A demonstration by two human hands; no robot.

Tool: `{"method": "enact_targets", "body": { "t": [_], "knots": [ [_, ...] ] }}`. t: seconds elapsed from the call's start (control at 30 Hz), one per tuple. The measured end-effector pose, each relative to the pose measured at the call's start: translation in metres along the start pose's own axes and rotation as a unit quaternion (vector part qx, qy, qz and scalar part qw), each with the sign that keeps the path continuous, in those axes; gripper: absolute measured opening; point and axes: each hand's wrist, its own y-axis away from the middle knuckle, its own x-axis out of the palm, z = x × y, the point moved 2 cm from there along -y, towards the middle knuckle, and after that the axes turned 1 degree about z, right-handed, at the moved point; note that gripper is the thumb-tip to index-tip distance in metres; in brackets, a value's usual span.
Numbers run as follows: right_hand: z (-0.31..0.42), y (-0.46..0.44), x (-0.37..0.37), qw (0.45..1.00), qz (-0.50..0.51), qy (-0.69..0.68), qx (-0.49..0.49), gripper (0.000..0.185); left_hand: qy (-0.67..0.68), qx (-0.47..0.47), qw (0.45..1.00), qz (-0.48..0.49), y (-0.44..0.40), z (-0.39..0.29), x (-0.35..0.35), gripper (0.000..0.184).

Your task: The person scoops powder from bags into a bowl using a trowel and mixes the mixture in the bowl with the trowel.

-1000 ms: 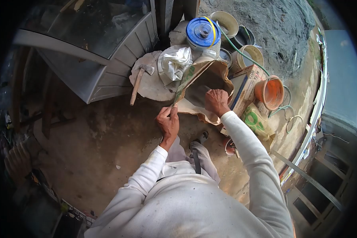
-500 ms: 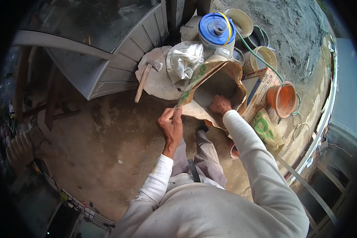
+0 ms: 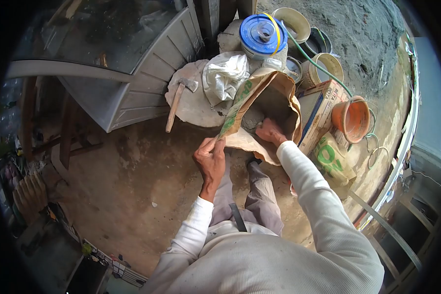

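Here, the paper sack (image 3: 238,107) gapes upward, long axis foreshortened, left hand (image 3: 210,160) pinching its rim, right hand (image 3: 271,131) inside, grip unclear.

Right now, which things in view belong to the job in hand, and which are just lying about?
In the job:
paper sack, mouth open
left hand, pinching its rim
right hand, inside its mouth, fingertips not clear

Apparently just lying about, since neither hand touches them:
hammer
white sack
blue-lidded bucket
orange bucket

Left hand (image 3: 210,164) pinched; right hand (image 3: 270,131) curled
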Motion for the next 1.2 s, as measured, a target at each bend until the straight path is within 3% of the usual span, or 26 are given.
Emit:
{"method": "enact_targets", "body": {
  "t": [0.1, 0.27, 0.63, 0.73, 0.83, 0.87, 0.97, 1.03, 1.17, 1.2],
  "knots": [
    [0.001, -0.024, 0.022, 0.998, -0.052, -0.044, -0.01, 0.056, -0.022, 0.018, 1.0, 0.0, -0.001, 0.004, 0.002, 0.021],
    [-0.022, -0.002, 0.011, 0.991, -0.036, -0.114, -0.065, 0.055, -0.02, -0.003, 1.0, 0.0, -0.001, -0.001, 0.0, 0.021],
    [-0.007, 0.118, -0.067, 0.981, -0.068, -0.128, -0.133, 0.051, -0.095, 0.025, 0.995, 0.001, -0.012, 0.008, -0.01, 0.026],
    [-0.01, 0.152, -0.086, 0.976, -0.066, -0.133, -0.161, 0.052, -0.119, 0.006, 0.991, 0.056, -0.014, 0.006, -0.01, 0.035],
    [-0.016, 0.185, -0.101, 0.968, -0.069, -0.148, -0.192, 0.054, -0.1, 0.066, 0.99, 0.069, -0.009, 0.0, -0.006, 0.051],
    [-0.02, 0.192, -0.106, 0.97, -0.064, -0.143, -0.184, 0.052, -0.115, 0.109, 0.984, 0.078, -0.01, 0.012, -0.006, 0.065],
    [-0.045, 0.199, -0.111, 0.948, -0.094, -0.178, -0.245, 0.049, -0.009, 0.057, 0.997, 0.053, 0.002, 0.005, -0.015, 0.065],
    [-0.044, 0.236, -0.134, 0.96, -0.054, -0.197, -0.193, 0.047, 0.059, 0.001, 0.998, 0.016, 0.007, 0.023, -0.023, 0.054],
    [-0.083, 0.263, -0.16, 0.962, -0.042, -0.221, -0.154, 0.047, -0.015, -0.119, 0.991, 0.058, 0.025, 0.091, -0.045, 0.047],
    [-0.094, 0.273, -0.167, 0.96, -0.049, -0.232, -0.151, 0.048, -0.05, -0.161, 0.978, 0.122, 0.037, 0.104, -0.047, 0.047]
  ]
}}
